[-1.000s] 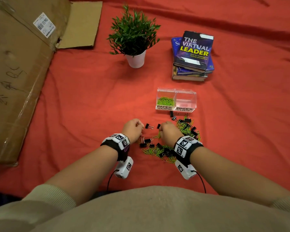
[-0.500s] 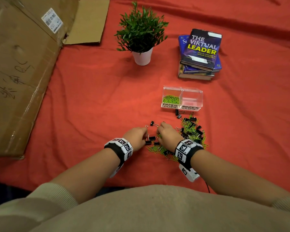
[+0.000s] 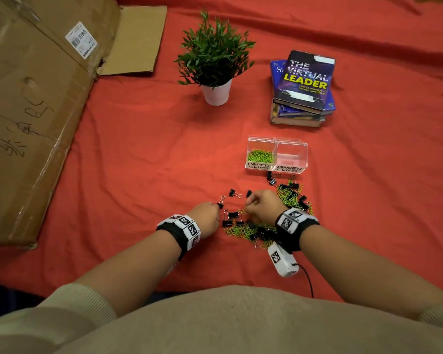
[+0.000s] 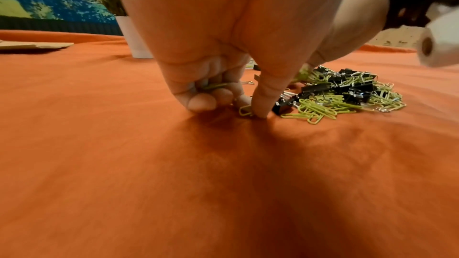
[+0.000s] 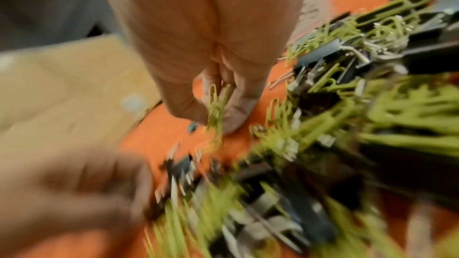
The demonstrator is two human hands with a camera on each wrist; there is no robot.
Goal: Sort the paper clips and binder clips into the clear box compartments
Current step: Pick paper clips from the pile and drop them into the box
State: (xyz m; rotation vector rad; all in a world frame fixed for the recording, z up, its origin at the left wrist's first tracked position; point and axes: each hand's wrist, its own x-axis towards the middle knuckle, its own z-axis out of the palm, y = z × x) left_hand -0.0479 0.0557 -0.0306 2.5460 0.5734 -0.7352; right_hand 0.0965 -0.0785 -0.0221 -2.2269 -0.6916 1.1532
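Note:
A clear box point(image 3: 277, 140) stands on the red cloth. Its left compartment, labelled paper clips, holds green paper clips point(image 3: 259, 156); the right one point(image 3: 291, 159), labelled binder clips, looks bare. In front of it lies a mixed pile point(image 3: 289, 197) of green paper clips and black binder clips point(image 3: 234, 193). My left hand point(image 3: 206, 217) is at the pile's left edge. In the left wrist view it point(image 4: 248, 108) pinches a green paper clip against the cloth, with more clips tucked in its curled fingers. My right hand point(image 3: 260, 204) pinches a few green paper clips point(image 5: 216, 109) just above the cloth.
A potted plant point(image 3: 215, 60) and a stack of books point(image 3: 304, 85) stand behind the clear box. A large flattened cardboard box point(image 3: 31, 111) covers the left side. Bare red cloth point(image 3: 151, 162) lies between it and the clips.
Both hands have stayed at the left edge of the pile, picking at clips. My left hand has shifted slightly nearer to me and its wrist has rolled. The head view has drifted.

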